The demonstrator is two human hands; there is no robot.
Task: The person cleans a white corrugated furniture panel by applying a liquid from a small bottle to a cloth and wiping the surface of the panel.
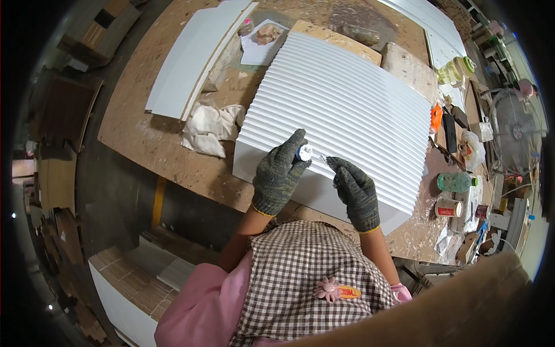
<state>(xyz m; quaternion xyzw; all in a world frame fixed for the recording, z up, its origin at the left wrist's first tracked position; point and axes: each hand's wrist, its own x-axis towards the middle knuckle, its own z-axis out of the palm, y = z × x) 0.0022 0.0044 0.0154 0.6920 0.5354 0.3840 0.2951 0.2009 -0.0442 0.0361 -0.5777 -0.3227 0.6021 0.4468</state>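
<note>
Your left hand point(280, 173), in a dark knit glove with a yellow cuff edge, grips a small round thing point(305, 152) between thumb and fingers; its whitish face is toward you and its rim is blue. Your right hand point(356, 196), gloved alike, has its fingers bent, the tips aimed toward 10 o'clock near a tiny silvery bit point(323, 158); whether they pinch it, you cannot tell from this view. Both hands are above the near part of a white ribbed panel point(352, 98), which sits at 12 o'clock from you on a stained work table point(130, 130). Taking the panel's middle as the clock's centre, your left hand is between 7 and 8 o'clock, the small round thing near 7, and your right hand at 6. A crumpled white cloth point(211, 128) lies at 9 o'clock, a long white board point(191, 55) near 10, and a sheet of paper point(251, 55) bearing a brownish lump point(267, 34) between 10 and 11. A yellow-green bottle point(454, 72) is just past 2, an orange thing point(436, 119) at 3, a green bottle point(454, 182) at 4, and a red-and-white cup point(448, 208) between 4 and 5.
</note>
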